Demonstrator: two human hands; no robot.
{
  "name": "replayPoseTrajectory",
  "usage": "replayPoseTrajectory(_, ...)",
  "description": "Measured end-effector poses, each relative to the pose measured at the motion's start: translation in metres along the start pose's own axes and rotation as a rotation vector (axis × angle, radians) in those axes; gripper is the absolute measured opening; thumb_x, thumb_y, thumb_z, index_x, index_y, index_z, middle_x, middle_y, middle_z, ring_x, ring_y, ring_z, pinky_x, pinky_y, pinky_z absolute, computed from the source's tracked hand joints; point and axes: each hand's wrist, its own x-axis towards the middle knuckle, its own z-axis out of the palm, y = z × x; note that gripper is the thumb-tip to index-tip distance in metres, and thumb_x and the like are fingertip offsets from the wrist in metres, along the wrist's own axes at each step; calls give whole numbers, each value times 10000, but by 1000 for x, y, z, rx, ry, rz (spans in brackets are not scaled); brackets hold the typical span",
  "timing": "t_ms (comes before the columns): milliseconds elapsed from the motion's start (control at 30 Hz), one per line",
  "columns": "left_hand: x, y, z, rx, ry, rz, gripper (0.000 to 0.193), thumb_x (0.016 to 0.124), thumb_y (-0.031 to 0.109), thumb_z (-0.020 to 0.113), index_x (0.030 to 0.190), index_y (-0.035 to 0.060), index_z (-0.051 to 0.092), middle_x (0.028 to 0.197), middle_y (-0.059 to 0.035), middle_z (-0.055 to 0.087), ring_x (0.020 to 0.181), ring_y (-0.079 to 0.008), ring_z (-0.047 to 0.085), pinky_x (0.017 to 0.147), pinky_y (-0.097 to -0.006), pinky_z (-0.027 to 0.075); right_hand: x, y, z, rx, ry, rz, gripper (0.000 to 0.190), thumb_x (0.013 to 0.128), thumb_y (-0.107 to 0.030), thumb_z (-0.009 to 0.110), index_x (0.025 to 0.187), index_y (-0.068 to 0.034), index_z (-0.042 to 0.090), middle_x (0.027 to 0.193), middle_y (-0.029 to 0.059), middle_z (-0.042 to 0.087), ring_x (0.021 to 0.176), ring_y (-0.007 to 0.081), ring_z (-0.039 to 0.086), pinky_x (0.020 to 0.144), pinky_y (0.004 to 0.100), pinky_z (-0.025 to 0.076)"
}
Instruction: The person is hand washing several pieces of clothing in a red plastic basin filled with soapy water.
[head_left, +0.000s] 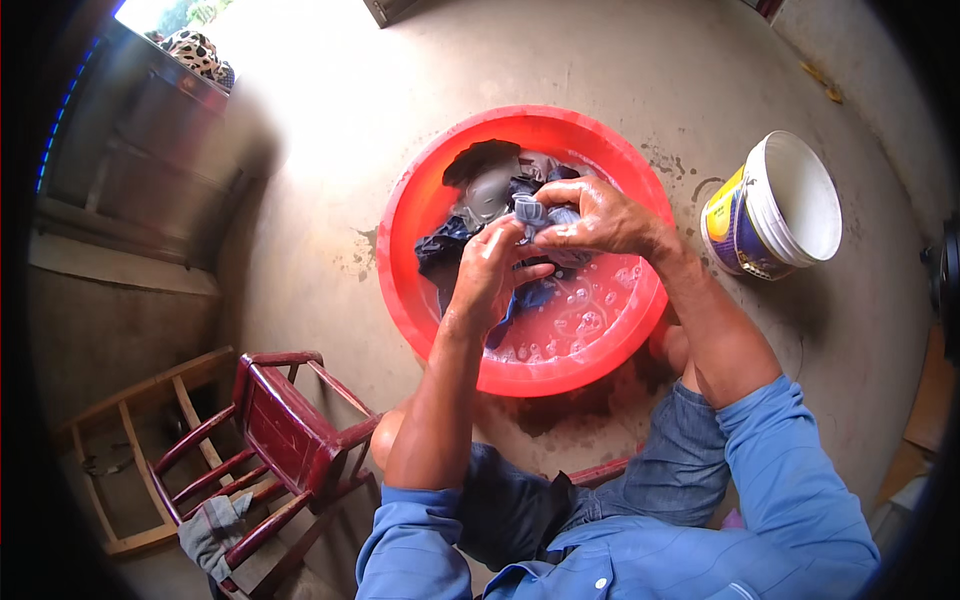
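Note:
Both hands are over a round red plastic basin (517, 384) on the floor. My left hand (489, 262) pinches one side of a wet grey-blue cloth (531, 213) with its fingertips. On the other side, my right hand (596, 214) grips the same cloth between thumb and fingers. Beneath them lies a heap of wet dark clothes (442, 244), partly hidden by my hands. Cloudy water bulges under a pale grey wet garment (487, 191) at the back of the heap. Soapy water with bubbles (589, 322) fills the near right part of the basin.
A white paint bucket (757, 214) with a coloured label stands to the right. At the lower left is a dark red wooden chair (289, 427) with a grey cloth (214, 536) over it. A wooden ladder-like frame (139, 457) leans behind. Wet patches mark the concrete floor (330, 300).

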Motion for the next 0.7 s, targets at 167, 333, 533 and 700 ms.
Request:
replayPoseTrajectory(167,-4,13,10,14,49,-96,399,952,367,665,1194,55,609,1079,-83,672,983,-197,667,824,-420,597,-5,-5,3,-200,-90,-61,395,780,-131,696,1139,30,666,1007,142,675,869,195,652,838,323,517)
replayPoseTrajectory(333,-4,14,0,209,172,-106,266,886,113,636,1120,-13,620,995,-119,689,882,-210,697,759,-399,626,-8,7,-2,-135,-29,-15,337,792,-117,675,1099,22,679,922,118,682,819,186,646,753,330,527)
replayPoseTrajectory(533,-3,26,-25,344,312,173,182,830,9,539,964,-44,650,861,-101,688,716,-153,674,662,-319,597,-8,12,-12,-83,121,168,246,803,-179,733,977,-12,684,821,65,642,766,130,618,674,300,505)
replayPoseTrajectory(700,0,33,-39,654,424,302,225,867,2,491,966,-39,688,800,-33,674,640,-68,572,578,-238,466,-9,17,-12,-633,125,376,291,802,-246,778,959,-22,679,882,129,688,843,239,667,733,373,512)
